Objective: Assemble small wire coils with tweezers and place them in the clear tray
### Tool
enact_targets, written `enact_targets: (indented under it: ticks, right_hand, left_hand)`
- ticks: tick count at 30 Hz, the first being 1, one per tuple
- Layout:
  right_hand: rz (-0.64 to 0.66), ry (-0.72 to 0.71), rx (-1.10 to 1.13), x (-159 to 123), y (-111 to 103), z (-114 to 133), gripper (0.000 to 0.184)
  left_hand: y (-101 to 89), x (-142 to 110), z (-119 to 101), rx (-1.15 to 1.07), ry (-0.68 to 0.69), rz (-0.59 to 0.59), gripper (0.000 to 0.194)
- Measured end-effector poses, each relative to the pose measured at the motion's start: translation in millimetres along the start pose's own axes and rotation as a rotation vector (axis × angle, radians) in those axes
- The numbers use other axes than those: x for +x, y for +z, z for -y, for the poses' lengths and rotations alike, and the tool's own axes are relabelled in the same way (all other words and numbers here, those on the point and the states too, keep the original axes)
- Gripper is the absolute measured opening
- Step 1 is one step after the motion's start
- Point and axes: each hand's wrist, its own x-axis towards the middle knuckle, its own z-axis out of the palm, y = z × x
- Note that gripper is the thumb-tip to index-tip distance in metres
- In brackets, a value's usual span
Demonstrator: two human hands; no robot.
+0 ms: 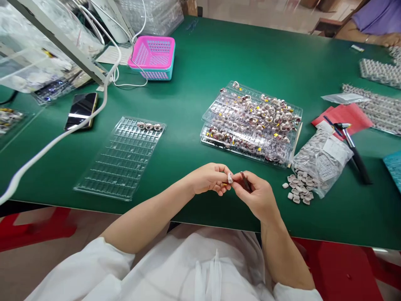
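Ring [229,178] pinched between the left fingers [226,172], right fingers [238,179] gripping a dark tool [246,182] just beside it.

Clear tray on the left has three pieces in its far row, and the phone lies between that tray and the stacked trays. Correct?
Not quite: the phone isn't between them. The head view shows it left of the clear tray, on the side away from the stacked trays. The three pieces in the far row are right.
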Motion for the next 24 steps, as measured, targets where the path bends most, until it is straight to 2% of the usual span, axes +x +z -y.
enact_targets:
  ticks: [6, 14, 18, 24]
  right_hand:
    - [-0.082, -0.107, -0.086, -0.3, 2.8, 1.8, 0.009]
    - [0.007, -0.296, -0.233, 0.7, -3.9, 2.8, 0.017]
    - [-0.026, -0.284, -0.246, 2.2, -1.4, 6.7, 0.017]
    - [-0.132, -0.162, -0.172, 3.7, 3.6, 7.5, 0.011]
  left_hand:
    - [-2.8, -0.7, -1.4, 0.043, 0.018, -0.022, 0.030]
    - [-5.4, 1.8, -0.6, 0.020, -0.025, -0.005, 0.028]
    - [-2.7, 0.0, -1.9, 0.009, 0.008, -0.028, 0.027]
    - [3.0, -3.0, -1.7, 0.039, 0.096, -0.126, 0.030]
